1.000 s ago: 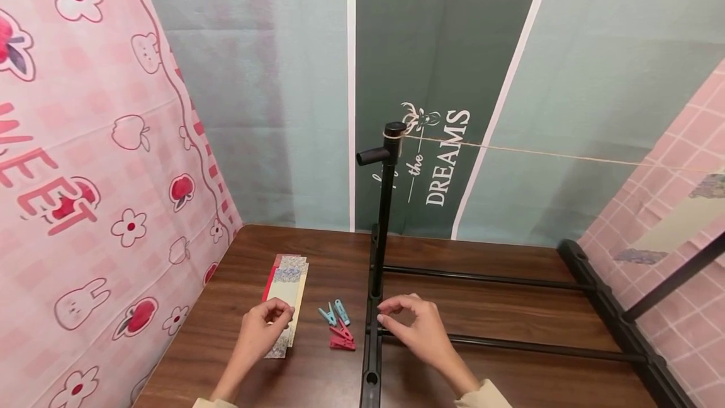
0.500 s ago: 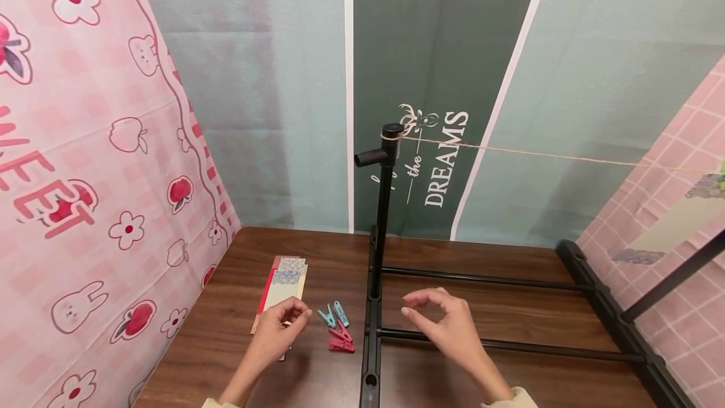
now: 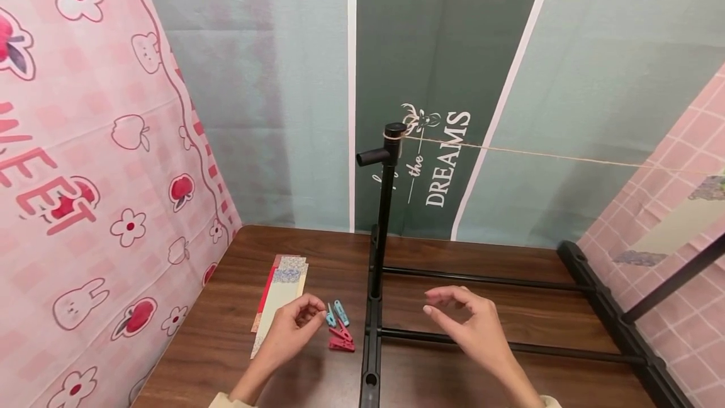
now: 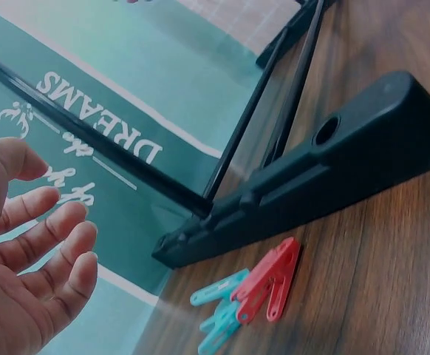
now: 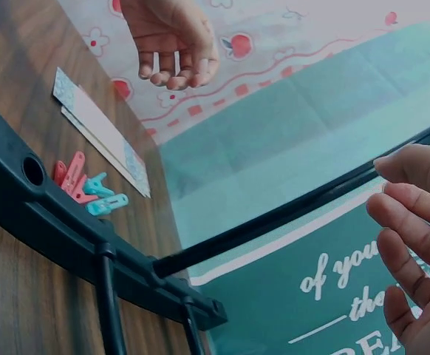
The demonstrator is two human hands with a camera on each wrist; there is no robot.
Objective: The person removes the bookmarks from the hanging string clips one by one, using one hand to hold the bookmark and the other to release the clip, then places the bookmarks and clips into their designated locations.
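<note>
My left hand (image 3: 296, 327) hovers over the lower right of a stack of long paper cards (image 3: 287, 288), its fingers loosely curled around nothing. Right beside its fingertips lie several clothespins: red ones (image 3: 341, 340) and blue ones (image 3: 342, 312). In the left wrist view the same red clothespins (image 4: 268, 277) rest against the blue ones (image 4: 220, 288). My right hand (image 3: 472, 326) is held above the lower crossbar of the black stand, thumb and fingers apart. The right wrist view shows that hand (image 5: 418, 237) with nothing in it.
A black upright post (image 3: 385, 206) rises from the base rail (image 3: 372, 345) between the hands. Twine (image 3: 527, 154) runs from its top to the right. Near the twine's right end a patterned card (image 3: 676, 225) hangs. Crossbars (image 3: 544, 347) link the two base rails over the wooden table (image 3: 187, 357).
My left hand has moved right, off the cards and toward the clothespins. The right hand has drawn away to the right from the base rail. Cards and clothespins look unmoved.
</note>
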